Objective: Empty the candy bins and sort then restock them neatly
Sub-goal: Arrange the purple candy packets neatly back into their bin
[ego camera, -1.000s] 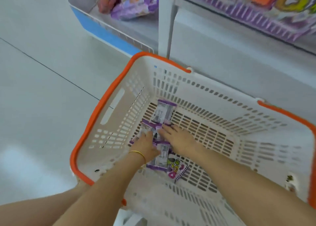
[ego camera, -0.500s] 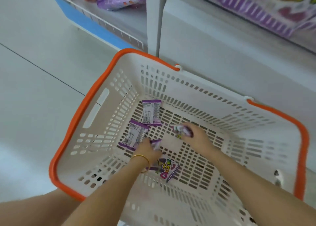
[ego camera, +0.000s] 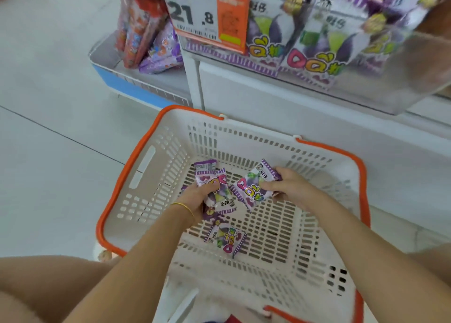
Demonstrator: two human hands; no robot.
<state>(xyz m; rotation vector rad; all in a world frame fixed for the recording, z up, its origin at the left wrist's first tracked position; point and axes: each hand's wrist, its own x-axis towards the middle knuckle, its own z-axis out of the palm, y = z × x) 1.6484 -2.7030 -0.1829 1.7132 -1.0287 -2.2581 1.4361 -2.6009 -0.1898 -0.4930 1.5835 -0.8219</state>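
Head view looks down into a white basket (ego camera: pixel 146 166) with an orange rim, standing on the pale floor (ego camera: pixel 48 127) against the foot of a shelf unit. Both hands are inside it. The left hand (ego camera: pixel 194 197), with a thin gold bracelet (ego camera: pixel 183 206) on its wrist, grips a small bunch of purple candy packets (ego camera: pixel 214 183) with curled fingers; how many are in the bunch I cannot tell. The right hand (ego camera: pixel 289 188) pinches a single packet (ego camera: pixel 251 188) by its right edge, tilted, just beside the bunch. One loose packet (ego camera: pixel 227 239) lies flat on the slotted basket bottom, near the left wrist. Above the basket, a clear bin (ego camera: pixel 402 78) on the shelf holds purple bags (ego camera: pixel 314 46) of the same print, with an orange and white price tag (ego camera: pixel 207 15) reading 21.8 at its left end. To the left, red bags (ego camera: pixel 139 24) stand on a low blue-edged shelf (ego camera: pixel 127 88).
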